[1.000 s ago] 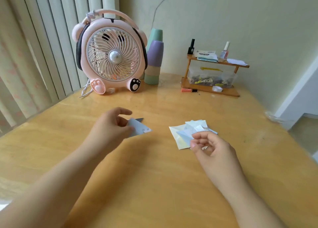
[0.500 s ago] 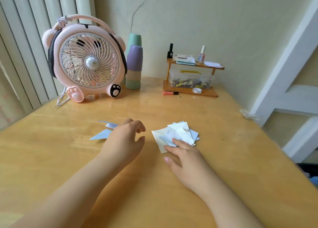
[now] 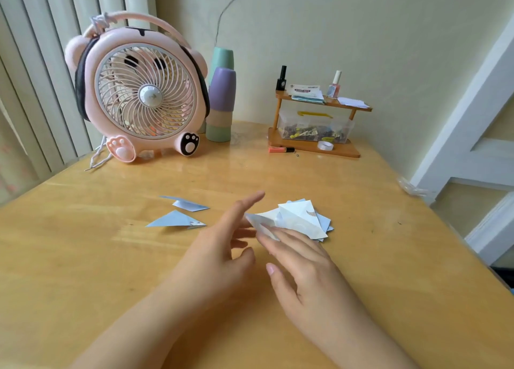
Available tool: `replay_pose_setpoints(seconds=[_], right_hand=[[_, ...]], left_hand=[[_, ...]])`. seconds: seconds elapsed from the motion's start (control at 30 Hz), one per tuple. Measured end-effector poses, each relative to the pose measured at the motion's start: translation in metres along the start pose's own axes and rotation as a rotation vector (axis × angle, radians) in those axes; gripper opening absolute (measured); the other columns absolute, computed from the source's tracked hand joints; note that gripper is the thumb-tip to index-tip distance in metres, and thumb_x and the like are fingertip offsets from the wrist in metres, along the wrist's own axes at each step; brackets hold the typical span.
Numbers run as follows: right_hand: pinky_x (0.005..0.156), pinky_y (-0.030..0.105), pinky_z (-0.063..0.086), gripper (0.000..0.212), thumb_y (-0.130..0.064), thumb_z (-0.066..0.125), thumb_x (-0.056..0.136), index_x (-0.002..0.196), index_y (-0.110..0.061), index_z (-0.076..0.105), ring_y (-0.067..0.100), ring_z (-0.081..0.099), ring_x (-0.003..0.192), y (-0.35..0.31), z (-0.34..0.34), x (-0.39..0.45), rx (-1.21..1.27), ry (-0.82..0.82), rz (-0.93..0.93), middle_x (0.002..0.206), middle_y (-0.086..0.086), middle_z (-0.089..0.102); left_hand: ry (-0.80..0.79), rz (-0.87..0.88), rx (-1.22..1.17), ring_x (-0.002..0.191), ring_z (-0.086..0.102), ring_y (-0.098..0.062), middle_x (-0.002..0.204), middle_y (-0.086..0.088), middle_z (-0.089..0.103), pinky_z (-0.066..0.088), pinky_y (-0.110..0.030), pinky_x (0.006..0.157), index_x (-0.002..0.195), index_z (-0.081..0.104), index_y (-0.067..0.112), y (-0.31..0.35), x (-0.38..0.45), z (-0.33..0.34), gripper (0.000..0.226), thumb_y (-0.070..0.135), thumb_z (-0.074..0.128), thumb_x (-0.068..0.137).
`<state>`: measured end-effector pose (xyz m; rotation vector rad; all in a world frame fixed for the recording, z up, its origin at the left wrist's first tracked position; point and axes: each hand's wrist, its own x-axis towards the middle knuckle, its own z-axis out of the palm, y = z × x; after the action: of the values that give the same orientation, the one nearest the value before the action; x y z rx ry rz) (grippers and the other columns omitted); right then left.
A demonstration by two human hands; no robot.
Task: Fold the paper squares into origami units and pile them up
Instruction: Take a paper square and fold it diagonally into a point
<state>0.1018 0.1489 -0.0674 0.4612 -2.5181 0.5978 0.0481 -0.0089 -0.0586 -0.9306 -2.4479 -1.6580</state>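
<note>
A pile of white and pale-blue paper squares (image 3: 303, 218) lies mid-table. Its top sheet's near-left corner is curled up. My right hand (image 3: 303, 271) rests on the pile's near edge with straight fingers, the fingertips at that lifted corner. My left hand (image 3: 222, 246) is just left of the pile, fingers spread and straight. Its index finger points past the pile's left corner and its middle fingers reach the raised paper edge. Two folded blue triangular units lie apart on the table to the left, one nearer (image 3: 178, 219) and one farther back (image 3: 189, 204).
A pink bear-shaped fan (image 3: 141, 96) stands at the back left, with stacked cups (image 3: 221, 96) beside it. A small wooden shelf (image 3: 314, 146) with bottles and a clear box sits at the back, and an orange marker (image 3: 281, 149) lies in front of it. The table's right edge (image 3: 445, 229) runs close by.
My left hand has let go of the folded blue unit, which now lies at the left, and has moved right to the pile. The top sheet's corner has lifted.
</note>
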Motion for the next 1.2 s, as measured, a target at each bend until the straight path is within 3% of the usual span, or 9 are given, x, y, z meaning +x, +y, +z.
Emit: replay_pose_setpoints(seconds=[0.2, 0.33, 0.43, 0.57, 0.67, 0.8, 0.87, 1.0, 1.2], right_hand=[[0.101, 0.025, 0.031, 0.044, -0.024, 0.043, 0.084, 0.125, -0.016, 0.058, 0.006, 0.043, 0.121, 0.003, 0.003, -0.002, -0.103, -0.023, -0.022, 0.124, -0.006, 0.06], [0.106, 0.021, 0.025, 0.042, -0.027, 0.047, 0.085, 0.125, -0.023, 0.059, -0.001, 0.038, 0.127, 0.002, 0.003, -0.003, 0.049, -0.004, -0.006, 0.129, -0.013, 0.055], [0.106, 0.018, 0.026, 0.029, -0.028, 0.051, 0.082, 0.108, -0.029, 0.066, -0.006, 0.035, 0.13, 0.001, 0.0, -0.003, 0.182, 0.009, 0.004, 0.13, -0.026, 0.049], [0.102, 0.013, 0.03, 0.018, -0.025, 0.057, 0.079, 0.093, -0.032, 0.065, -0.007, 0.039, 0.128, 0.0, -0.011, -0.001, 0.29, 0.05, 0.067, 0.129, -0.029, 0.052], [0.092, 0.004, 0.031, 0.036, -0.009, 0.063, 0.077, 0.098, -0.038, 0.064, -0.006, 0.045, 0.123, 0.006, -0.024, 0.002, 0.462, 0.137, 0.239, 0.126, -0.028, 0.055], [0.078, 0.023, 0.045, 0.059, -0.006, 0.068, 0.075, 0.112, -0.049, 0.052, 0.01, 0.06, 0.085, 0.01, -0.033, 0.005, 0.7, 0.133, 0.346, 0.097, -0.005, 0.066], [0.075, 0.025, 0.049, 0.061, -0.003, 0.069, 0.079, 0.115, -0.05, 0.054, 0.018, 0.062, 0.076, 0.006, -0.035, 0.005, 0.859, 0.035, 0.364, 0.086, 0.008, 0.069], [0.078, 0.027, 0.052, 0.032, -0.008, 0.063, 0.074, 0.089, -0.033, 0.074, 0.017, 0.067, 0.085, 0.001, -0.036, 0.005, 0.936, 0.03, 0.335, 0.09, 0.006, 0.074], [0.079, 0.029, 0.054, 0.028, -0.008, 0.068, 0.069, 0.081, -0.033, 0.076, 0.023, 0.069, 0.086, 0.001, -0.038, 0.004, 0.935, 0.061, 0.33, 0.089, 0.004, 0.075]], left_hand=[[-0.028, -0.014, -0.018, 0.097, 0.064, 0.002, 0.103, 0.022, 0.067, 0.05, -0.019, 0.087, 0.111, 0.06, 0.04, 0.008, -0.004, 0.005, 0.052, 0.009, 0.044, 0.072], [0.046, -0.054, -0.031, 0.088, 0.066, 0.004, 0.094, 0.022, 0.07, 0.05, -0.016, 0.082, 0.102, 0.065, 0.034, 0.01, -0.003, 0.002, 0.052, -0.01, 0.049, 0.079], [0.096, -0.087, -0.031, 0.076, 0.067, 0.002, 0.081, 0.02, 0.071, 0.048, -0.01, 0.07, 0.09, 0.068, 0.033, 0.012, -0.004, -0.001, 0.048, -0.012, 0.051, 0.08], [0.16, -0.106, -0.093, 0.071, 0.068, -0.006, 0.075, 0.01, 0.073, 0.051, -0.018, 0.064, 0.079, 0.07, 0.021, 0.016, -0.004, -0.004, 0.032, -0.007, 0.055, 0.083], [0.173, -0.163, -0.284, 0.075, 0.071, -0.015, 0.073, -0.002, 0.074, 0.055, -0.027, 0.071, 0.074, 0.069, 0.01, 0.018, -0.002, -0.012, 0.026, -0.009, 0.055, 0.086], [0.101, -0.122, -0.538, 0.063, 0.065, -0.016, 0.071, -0.004, 0.07, 0.052, -0.022, 0.063, 0.066, 0.071, 0.014, 0.019, -0.001, -0.025, 0.004, 0.014, 0.068, 0.062], [0.054, -0.093, -0.629, 0.061, 0.063, -0.015, 0.069, -0.005, 0.067, 0.051, -0.02, 0.06, 0.065, 0.071, 0.015, 0.017, -0.002, -0.027, 0.014, 0.022, 0.066, 0.055], [0.04, -0.078, -0.715, 0.063, 0.063, -0.014, 0.069, -0.004, 0.066, 0.051, -0.019, 0.058, 0.066, 0.071, 0.014, 0.019, -0.001, -0.027, 0.011, 0.01, 0.064, 0.059], [0.091, -0.133, -0.685, 0.074, 0.068, -0.016, 0.077, -0.006, 0.07, 0.053, -0.02, 0.065, 0.072, 0.073, 0.014, 0.015, 0.0, -0.026, 0.02, 0.024, 0.066, 0.056]])
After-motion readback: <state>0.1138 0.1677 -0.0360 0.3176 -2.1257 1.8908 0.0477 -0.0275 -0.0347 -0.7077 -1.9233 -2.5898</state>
